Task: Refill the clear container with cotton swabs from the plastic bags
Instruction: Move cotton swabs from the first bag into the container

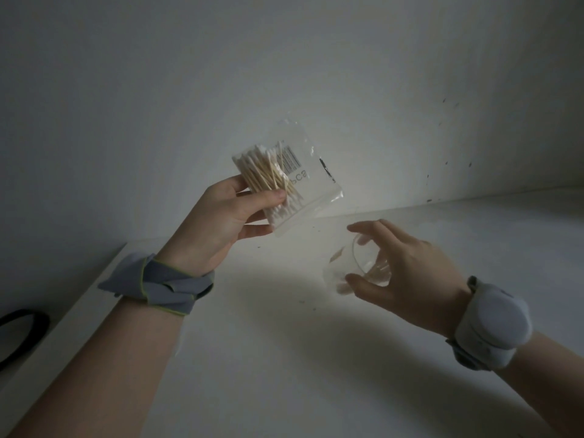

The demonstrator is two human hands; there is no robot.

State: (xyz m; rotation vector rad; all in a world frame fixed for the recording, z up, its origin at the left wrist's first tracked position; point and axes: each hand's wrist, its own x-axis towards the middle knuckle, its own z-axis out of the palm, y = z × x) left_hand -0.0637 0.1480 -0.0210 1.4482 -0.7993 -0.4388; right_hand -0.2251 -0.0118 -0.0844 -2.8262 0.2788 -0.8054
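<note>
The clear container [357, 267] sits in your right hand [407, 273], fingers curled round it, apparently tipped toward the plastic bag [313, 181] above and to its left. Your left hand [227, 222] pinches that bag around the cotton swabs [268, 175]. Line the bag's opening over the container's rim before pouring.

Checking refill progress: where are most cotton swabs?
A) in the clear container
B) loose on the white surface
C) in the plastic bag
C: the plastic bag gripped by the left hand is packed with cotton swabs; the clear container in the right hand holds only a few.
</note>
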